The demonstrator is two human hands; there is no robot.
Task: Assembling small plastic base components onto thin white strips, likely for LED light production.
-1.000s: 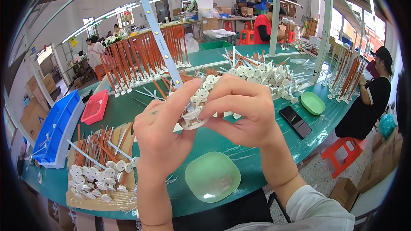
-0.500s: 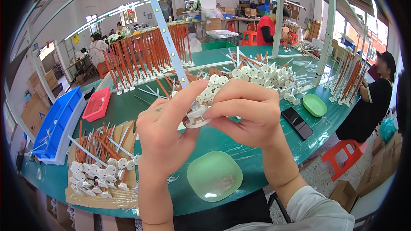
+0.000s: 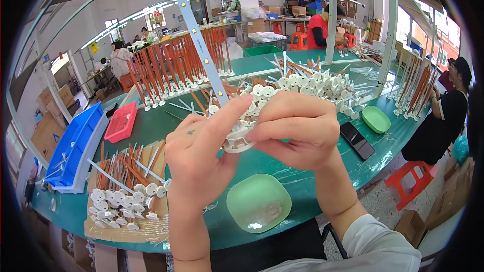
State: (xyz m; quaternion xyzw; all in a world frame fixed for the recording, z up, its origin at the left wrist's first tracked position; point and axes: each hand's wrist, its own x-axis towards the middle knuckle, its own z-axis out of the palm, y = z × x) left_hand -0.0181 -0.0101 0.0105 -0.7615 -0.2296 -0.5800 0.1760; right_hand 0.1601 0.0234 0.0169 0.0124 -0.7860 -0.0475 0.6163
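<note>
Over the table, my left hand [image 3: 199,146] is closed around a white round plastic base [image 3: 237,145]. A long pale LED strip [image 3: 197,40] with small yellow squares rises from the base, leaning to the upper left. My right hand [image 3: 302,131] is closed in a pinch, its thumb and index fingertips touching the right side of the base. Whatever those fingertips hold, if anything, is too small to make out. Below my hands stands a light green bowl [image 3: 252,191] with small pale pieces at its bottom.
White-based strips lie on cardboard [image 3: 131,234] at left, more in a heap [image 3: 312,85] ahead. Orange strips [image 3: 176,60] stand in rows. Around are a blue bin [image 3: 75,148], red tray [image 3: 121,122], phone [image 3: 357,142] and second green bowl [image 3: 376,119]. A person [image 3: 443,116] sits at right.
The whole view has shifted slightly, things sitting a little further right. Both hands keep their hold at the base; my right fingertips have moved only slightly against it.
</note>
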